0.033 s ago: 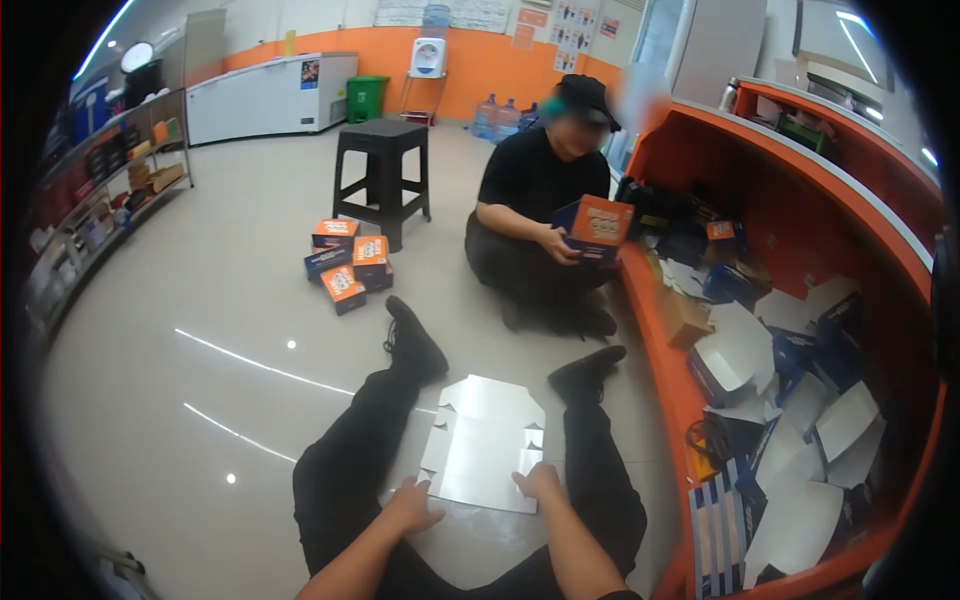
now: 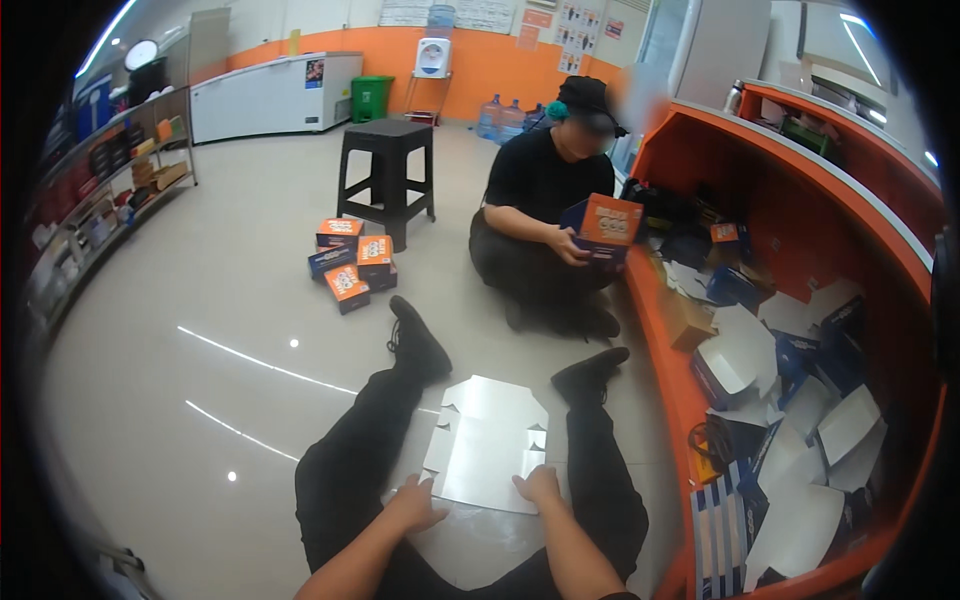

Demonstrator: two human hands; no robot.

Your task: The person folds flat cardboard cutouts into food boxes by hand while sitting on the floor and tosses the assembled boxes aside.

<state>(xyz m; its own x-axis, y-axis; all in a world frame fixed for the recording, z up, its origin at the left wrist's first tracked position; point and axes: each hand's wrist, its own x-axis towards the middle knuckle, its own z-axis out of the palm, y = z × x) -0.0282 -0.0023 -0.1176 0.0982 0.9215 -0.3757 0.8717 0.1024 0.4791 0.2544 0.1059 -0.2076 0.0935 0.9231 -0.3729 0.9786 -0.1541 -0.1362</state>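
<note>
A flat white cardboard box blank (image 2: 487,440) with cut flaps and notches along both sides lies on the floor between my outstretched legs. At its near left corner is my left hand (image 2: 415,505), its index finger touching the edge and its thumb spread away over the floor. My right hand (image 2: 540,487) grips the near right edge, thumb over the white face and fingers along the side. The undersides of both hands are hidden. Across from me a seated person (image 2: 550,200) in black holds an orange and blue box (image 2: 607,225) in their hands.
Several small orange and blue boxes (image 2: 347,287) are piled beside a black stool (image 2: 387,185). An orange shelf unit (image 2: 660,400) on the right holds a heap of partly folded boxes (image 2: 735,350). A metal rack (image 2: 150,195) stands at the left, and a chest freezer (image 2: 265,98) at the back.
The view shifts very slightly. The person opposite has raised and turned the box a little. My hands and the box blank show no clear movement.
</note>
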